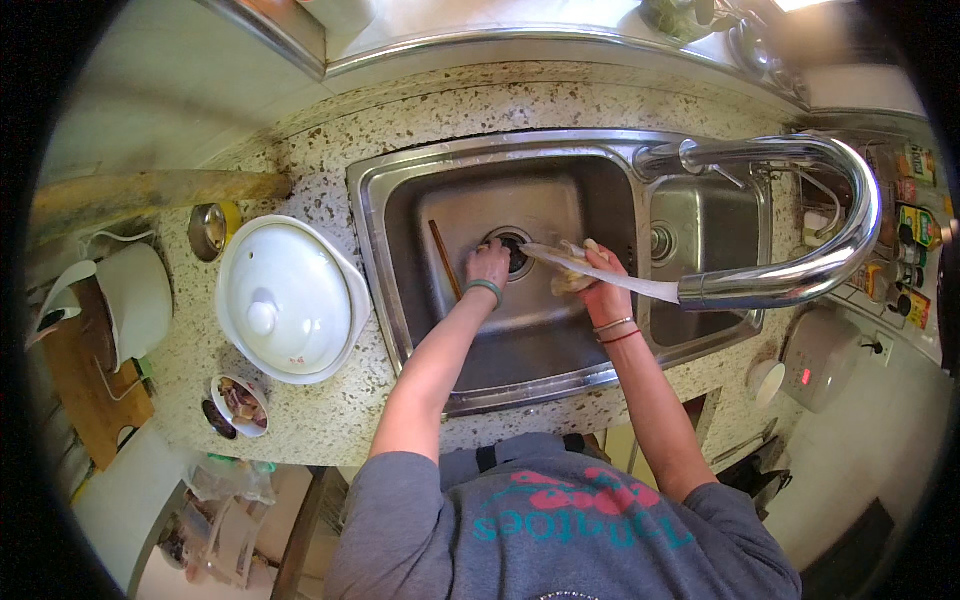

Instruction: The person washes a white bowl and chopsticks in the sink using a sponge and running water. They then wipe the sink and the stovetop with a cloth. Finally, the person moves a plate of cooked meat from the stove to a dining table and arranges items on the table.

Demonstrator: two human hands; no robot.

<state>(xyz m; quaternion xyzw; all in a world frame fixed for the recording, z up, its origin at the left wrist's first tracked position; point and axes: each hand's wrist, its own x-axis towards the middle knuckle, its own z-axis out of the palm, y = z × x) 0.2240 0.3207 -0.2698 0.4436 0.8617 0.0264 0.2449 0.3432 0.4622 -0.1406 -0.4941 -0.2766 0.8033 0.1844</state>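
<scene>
Grasping in the right hand, fingers bent around, a pale yellowish piece (too blurred to name), above the right part of the big basin of the sink. Reaching down with the left hand to the rim of the drain, near the middle of the same basin, fingers curled and pointing downward; cannot tell about any hold there. Wearing a green band on the left wrist and a red string on the right.

Running between the hands, a clear stream of water, angled from the faucet curving over the right side of the sink. Lying slanted against the basin's left part, just beside the left hand, a thin brown stick. Farther right in the sink, a smaller basin under the faucet.

Standing close by the left edge of the sink, a white pot, lid on; nearer the front on that side, a small bowl of reddish-brown pieces. Beyond these, well left of the sink, a wooden board. Well to the right of the sink, a rack of bottles and jars.
</scene>
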